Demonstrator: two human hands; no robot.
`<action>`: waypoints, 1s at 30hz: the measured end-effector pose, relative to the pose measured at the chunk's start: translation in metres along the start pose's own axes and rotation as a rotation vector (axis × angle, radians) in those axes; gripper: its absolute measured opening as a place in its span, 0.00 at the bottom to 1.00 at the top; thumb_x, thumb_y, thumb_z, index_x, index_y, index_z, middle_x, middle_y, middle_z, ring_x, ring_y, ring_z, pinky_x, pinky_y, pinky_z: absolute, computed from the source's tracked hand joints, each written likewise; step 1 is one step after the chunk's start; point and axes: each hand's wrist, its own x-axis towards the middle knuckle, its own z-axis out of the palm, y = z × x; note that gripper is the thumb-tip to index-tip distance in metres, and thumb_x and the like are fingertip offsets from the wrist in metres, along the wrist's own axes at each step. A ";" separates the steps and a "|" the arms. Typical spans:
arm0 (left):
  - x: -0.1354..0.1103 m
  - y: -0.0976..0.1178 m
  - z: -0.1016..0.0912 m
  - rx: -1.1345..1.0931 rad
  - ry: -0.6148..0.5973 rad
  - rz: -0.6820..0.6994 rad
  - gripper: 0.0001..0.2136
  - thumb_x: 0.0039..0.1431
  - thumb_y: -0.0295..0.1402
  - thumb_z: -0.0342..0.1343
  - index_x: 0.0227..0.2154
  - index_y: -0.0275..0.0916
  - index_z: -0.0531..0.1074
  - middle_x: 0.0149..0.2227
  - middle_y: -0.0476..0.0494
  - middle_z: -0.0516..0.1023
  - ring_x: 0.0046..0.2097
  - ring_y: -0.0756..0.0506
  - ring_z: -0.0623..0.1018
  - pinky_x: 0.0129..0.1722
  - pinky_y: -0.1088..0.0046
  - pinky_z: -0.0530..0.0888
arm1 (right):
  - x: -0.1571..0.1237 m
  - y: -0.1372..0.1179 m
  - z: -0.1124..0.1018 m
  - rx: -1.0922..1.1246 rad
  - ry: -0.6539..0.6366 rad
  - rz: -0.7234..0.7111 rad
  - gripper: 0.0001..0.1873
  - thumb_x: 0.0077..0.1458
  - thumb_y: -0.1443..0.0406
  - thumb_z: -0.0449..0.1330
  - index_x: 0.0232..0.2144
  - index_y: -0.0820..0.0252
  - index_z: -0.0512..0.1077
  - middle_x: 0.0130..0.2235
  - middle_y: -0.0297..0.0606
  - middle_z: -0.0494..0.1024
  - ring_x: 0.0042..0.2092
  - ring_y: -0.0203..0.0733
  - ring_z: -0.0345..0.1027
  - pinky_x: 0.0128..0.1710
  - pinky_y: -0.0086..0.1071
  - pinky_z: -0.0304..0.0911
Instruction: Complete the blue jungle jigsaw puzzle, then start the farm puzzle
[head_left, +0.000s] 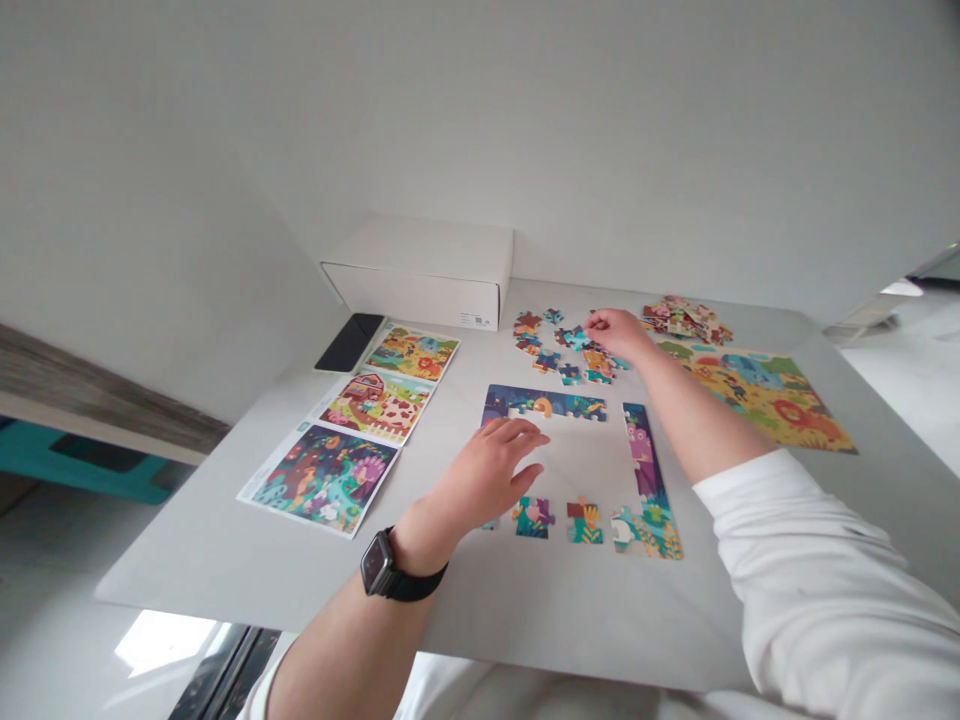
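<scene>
Your half-made dark blue jigsaw puzzle (640,452) lies in the middle of the table (540,620). Its top strip and right side stand a little apart, and two single pieces (585,523) sit along its bottom row. Your left hand (491,468) is over its left side, with the fingers open and bent a little. Your right hand (613,332) reaches to the loose puzzle pieces (547,363) nearer the far edge. Its thumb and finger are close together by a blue piece (576,338), but I cannot tell if they grip it. Near the right edge lies a yellow lion puzzle (776,395), with a heap of pink and brown pieces (686,320) behind it. Three picture cards (379,405) and a phone (349,343) lie by the left edge. A white box (420,275) fills the far left corner.
</scene>
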 end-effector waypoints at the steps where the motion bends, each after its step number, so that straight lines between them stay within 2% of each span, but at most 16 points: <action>1: 0.000 0.000 0.000 -0.003 -0.003 -0.002 0.16 0.71 0.32 0.61 0.60 0.43 0.77 0.59 0.37 0.81 0.59 0.37 0.80 0.62 0.52 0.78 | 0.001 0.000 -0.001 0.046 0.001 0.018 0.06 0.58 0.64 0.69 0.39 0.58 0.83 0.38 0.40 0.86 0.38 0.44 0.79 0.44 0.37 0.72; 6: 0.000 0.000 0.001 -0.011 -0.010 -0.005 0.16 0.71 0.32 0.61 0.59 0.43 0.77 0.59 0.37 0.81 0.59 0.37 0.80 0.63 0.51 0.77 | 0.003 0.001 0.001 0.188 -0.034 0.073 0.07 0.59 0.63 0.68 0.40 0.58 0.82 0.36 0.40 0.86 0.34 0.42 0.77 0.39 0.36 0.73; 10: -0.001 -0.001 0.001 -0.011 -0.003 -0.003 0.16 0.71 0.32 0.61 0.60 0.45 0.77 0.59 0.38 0.81 0.59 0.37 0.80 0.62 0.52 0.77 | -0.002 -0.004 0.005 -0.030 0.035 -0.006 0.08 0.60 0.65 0.68 0.42 0.56 0.84 0.41 0.42 0.87 0.43 0.48 0.81 0.48 0.41 0.74; 15: 0.000 0.000 0.001 -0.008 -0.017 -0.005 0.16 0.72 0.32 0.60 0.60 0.44 0.77 0.59 0.38 0.80 0.60 0.37 0.80 0.63 0.52 0.77 | -0.019 -0.028 0.019 -0.147 -0.149 -0.159 0.18 0.63 0.59 0.69 0.53 0.57 0.83 0.48 0.45 0.86 0.48 0.50 0.81 0.52 0.41 0.73; 19: 0.001 0.001 0.001 -0.014 -0.026 -0.003 0.15 0.72 0.32 0.61 0.59 0.44 0.77 0.59 0.38 0.81 0.60 0.37 0.80 0.63 0.52 0.77 | -0.028 -0.043 0.035 -0.302 -0.193 -0.288 0.25 0.59 0.53 0.74 0.55 0.54 0.83 0.59 0.49 0.80 0.59 0.58 0.76 0.61 0.46 0.70; 21: 0.001 0.001 0.001 -0.004 -0.030 -0.005 0.15 0.71 0.32 0.61 0.59 0.44 0.77 0.59 0.38 0.81 0.59 0.36 0.80 0.63 0.52 0.77 | -0.026 -0.044 0.039 -0.330 -0.217 -0.301 0.23 0.56 0.54 0.76 0.52 0.53 0.84 0.61 0.48 0.79 0.61 0.58 0.74 0.63 0.46 0.68; 25: 0.000 0.002 0.000 0.005 -0.029 -0.004 0.16 0.72 0.32 0.61 0.59 0.43 0.77 0.59 0.38 0.81 0.59 0.36 0.80 0.62 0.51 0.77 | -0.016 -0.035 0.037 -0.316 -0.169 -0.270 0.15 0.57 0.60 0.75 0.47 0.53 0.85 0.56 0.45 0.81 0.57 0.54 0.77 0.62 0.43 0.69; 30: -0.001 0.003 -0.001 -0.008 -0.017 0.009 0.16 0.71 0.32 0.62 0.60 0.43 0.76 0.59 0.39 0.81 0.59 0.36 0.79 0.62 0.52 0.77 | -0.015 -0.025 0.030 -0.326 -0.117 -0.227 0.15 0.61 0.58 0.71 0.48 0.56 0.85 0.55 0.49 0.81 0.57 0.55 0.77 0.62 0.45 0.69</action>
